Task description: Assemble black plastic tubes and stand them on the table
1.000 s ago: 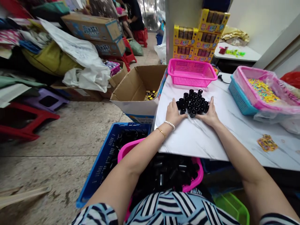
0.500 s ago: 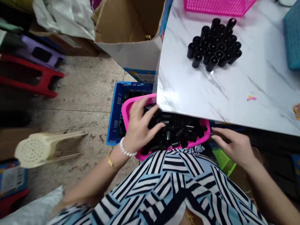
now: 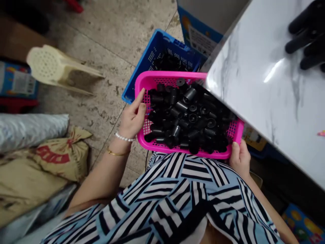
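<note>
A pink basket full of loose black cylindrical caps rests against my lap, its far right part under the table corner. My left hand, with a white bead bracelet, grips the basket's left rim, the thumb and index finger on top of it. At the lower right corner of the basket, my right hand holds the rim with the thumb over the edge.
A white marbled table with upright black pieces stands at right. Beyond the basket is a blue crate with black parts. A cream stool, sacks and a cardboard box stand around.
My left hand has moved from over the caps to the basket's left rim, and my right hand has taken hold of the right end. The view has turned and shifted, showing more of the basket.
</note>
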`<state>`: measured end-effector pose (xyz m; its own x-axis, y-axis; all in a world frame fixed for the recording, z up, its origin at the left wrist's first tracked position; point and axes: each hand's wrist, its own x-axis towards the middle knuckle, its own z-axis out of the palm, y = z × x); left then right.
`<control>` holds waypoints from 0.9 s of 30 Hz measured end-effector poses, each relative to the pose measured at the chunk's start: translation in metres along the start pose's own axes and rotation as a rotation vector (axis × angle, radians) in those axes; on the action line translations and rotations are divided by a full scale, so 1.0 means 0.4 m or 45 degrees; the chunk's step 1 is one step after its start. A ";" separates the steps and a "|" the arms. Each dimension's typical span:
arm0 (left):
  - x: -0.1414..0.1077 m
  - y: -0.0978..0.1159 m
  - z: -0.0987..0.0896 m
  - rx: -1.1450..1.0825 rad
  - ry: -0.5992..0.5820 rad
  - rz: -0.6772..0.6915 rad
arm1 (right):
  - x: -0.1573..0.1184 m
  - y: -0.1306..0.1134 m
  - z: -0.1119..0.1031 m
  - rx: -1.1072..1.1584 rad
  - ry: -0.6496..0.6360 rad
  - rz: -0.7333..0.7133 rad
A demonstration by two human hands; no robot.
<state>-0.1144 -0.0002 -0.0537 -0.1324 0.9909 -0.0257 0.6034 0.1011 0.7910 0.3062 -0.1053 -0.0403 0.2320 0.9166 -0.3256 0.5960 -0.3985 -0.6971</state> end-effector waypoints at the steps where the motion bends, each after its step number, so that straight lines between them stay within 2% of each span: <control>1: -0.013 0.001 -0.003 0.024 -0.001 0.003 | -0.011 0.005 -0.007 -0.017 -0.007 0.010; 4: -0.053 0.008 -0.007 0.092 -0.050 0.032 | -0.052 0.030 -0.012 -0.061 -0.058 0.056; 7: -0.084 0.013 -0.016 0.175 -0.110 0.091 | -0.099 0.055 0.009 -0.072 -0.074 0.078; 8: -0.091 0.017 -0.021 0.240 -0.093 0.155 | -0.114 0.060 0.020 -0.076 -0.059 0.067; 10: -0.103 0.035 -0.032 0.396 0.042 0.330 | -0.136 0.063 0.041 -0.101 0.017 0.011; 12: -0.117 0.067 -0.032 0.474 0.187 0.534 | -0.148 0.055 0.054 -0.131 0.163 -0.112; 13: -0.125 0.087 -0.025 0.461 0.187 0.641 | -0.150 0.047 0.055 -0.161 0.264 -0.205; 14: -0.132 0.108 -0.011 0.423 0.113 0.751 | -0.149 0.037 0.052 -0.202 0.367 -0.323; 15: -0.137 0.129 0.010 0.380 -0.023 0.856 | -0.145 0.027 0.047 -0.254 0.450 -0.455; 17: -0.139 0.166 0.067 0.344 -0.357 0.958 | -0.127 0.004 0.033 -0.397 0.500 -0.698; 19: -0.128 0.193 0.131 0.420 -0.559 0.995 | -0.099 -0.014 0.022 -0.550 0.390 -0.856; 22: -0.104 0.212 0.197 0.582 -0.624 1.041 | -0.053 -0.030 0.025 -0.723 0.170 -0.984; 24: -0.098 0.211 0.208 0.602 -0.626 1.044 | -0.033 -0.038 0.042 -0.701 0.050 -1.078; 27: -0.105 0.192 0.191 0.539 -0.614 1.008 | -0.022 -0.060 0.070 -0.430 -0.102 -1.226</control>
<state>-0.0023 -0.0273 -0.0387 0.7002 0.7077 0.0941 0.6210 -0.6687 0.4089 0.2682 -0.1049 -0.0388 -0.5045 0.8330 0.2270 0.6905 0.5471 -0.4731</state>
